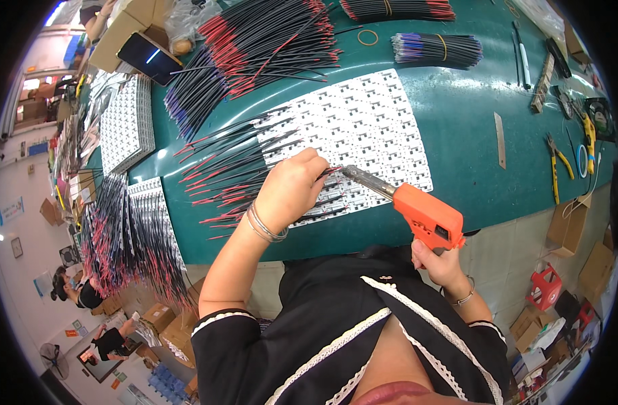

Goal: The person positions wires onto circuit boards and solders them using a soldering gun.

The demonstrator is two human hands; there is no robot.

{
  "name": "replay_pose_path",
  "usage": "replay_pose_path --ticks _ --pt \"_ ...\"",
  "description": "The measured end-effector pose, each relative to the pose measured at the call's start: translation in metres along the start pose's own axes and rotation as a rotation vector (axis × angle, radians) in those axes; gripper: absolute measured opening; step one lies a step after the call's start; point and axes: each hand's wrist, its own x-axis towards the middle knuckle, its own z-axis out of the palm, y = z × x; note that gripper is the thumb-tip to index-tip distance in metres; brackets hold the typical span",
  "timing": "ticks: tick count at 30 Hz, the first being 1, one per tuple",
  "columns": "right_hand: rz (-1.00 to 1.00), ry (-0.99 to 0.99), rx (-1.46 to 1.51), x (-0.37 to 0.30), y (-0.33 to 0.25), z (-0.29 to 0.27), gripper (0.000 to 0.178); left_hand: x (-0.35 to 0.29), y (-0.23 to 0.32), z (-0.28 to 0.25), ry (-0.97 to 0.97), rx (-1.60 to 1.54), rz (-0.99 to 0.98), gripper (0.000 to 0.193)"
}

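My right hand (438, 264) grips the handle of an orange soldering gun (425, 210). The gun's metal tip points left and meets a wire end over a white circuit board panel (380, 111) on the green table. At that spot my left hand (294, 183) is pinched on a thin black wire (328, 173) with a reddish end; its fingertips partly cover it. Several black wires with red ends (218, 167) lie in rows from the panel's left part, sticking out past its left edge. My left wrist and forearm cross over some of them.
Loose wires (268, 44) are heaped beyond the panel, with a banded wire bundle (437, 50) to their right. A phone (149, 57) leans at the back left near stacked white panels (126, 125). Wired panels (147, 223) hang at the left edge. Pliers (560, 165) lie right.
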Motion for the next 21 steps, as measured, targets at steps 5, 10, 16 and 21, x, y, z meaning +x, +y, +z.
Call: replay_pose_path --ticks 5,10,16,21 --pt "-0.02 0.004 0.026 0.001 -0.003 0.0 0.019 -0.001 -0.003 0.001 -0.012 0.02 0.018 0.009" --pt "-0.034 0.008 0.031 0.001 -0.001 0.001 0.021 0.0 -0.003 -0.001 -0.015 0.004 0.025 0.009" --pt "-0.074 0.063 0.045 0.006 -0.004 -0.001 0.023 -0.001 -0.013 -0.013 0.142 -0.032 0.029 0.014" --pt "-0.079 0.064 0.03 0.01 -0.007 0.0 0.024 -0.008 -0.018 -0.005 0.235 -0.258 -0.164 0.016"
